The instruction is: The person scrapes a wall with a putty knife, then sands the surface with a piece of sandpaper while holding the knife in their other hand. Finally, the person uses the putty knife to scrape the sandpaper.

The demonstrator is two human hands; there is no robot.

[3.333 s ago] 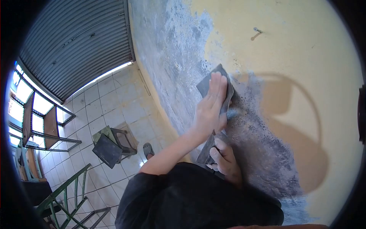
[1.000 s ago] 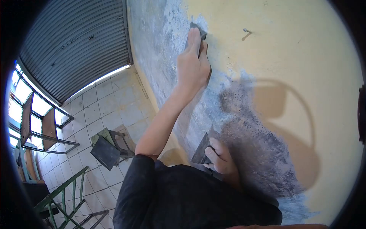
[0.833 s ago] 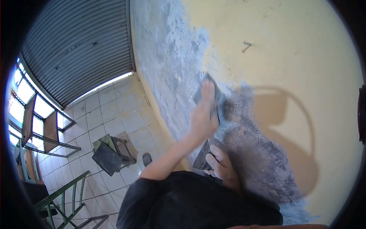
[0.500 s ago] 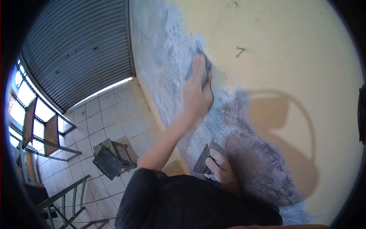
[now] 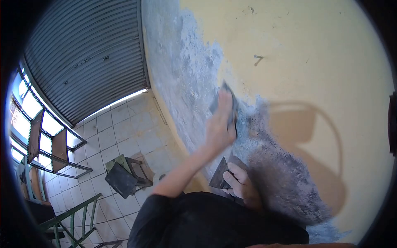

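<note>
My left hand (image 5: 221, 130) reaches up against the wall (image 5: 314, 78), its fingers pressed along a grey putty knife (image 5: 226, 89) whose blade lies on the surface. Slight blur hides the knife's handle and the exact grip. Lower down, near my body, my right hand (image 5: 242, 182) is closed around a wide putty knife (image 5: 219, 173); its dark triangular blade points up and left. Blue-grey filler (image 5: 198, 62) covers the wall's left part in a rough patch, darker and speckled where my shadow falls. Yellow paint shows beyond its ragged edge.
A nail (image 5: 258, 56) sticks out of the wall. A corrugated metal shutter (image 5: 87, 53) stands at the left. On the tiled floor (image 5: 107, 124) are a small stool (image 5: 122, 177), a metal shelf rack (image 5: 58, 149) and a green metal frame (image 5: 74, 211).
My left hand has moved down the wall with its putty knife, closer to my right hand. My right hand stays nearly in place. The view has shifted slightly.
</note>
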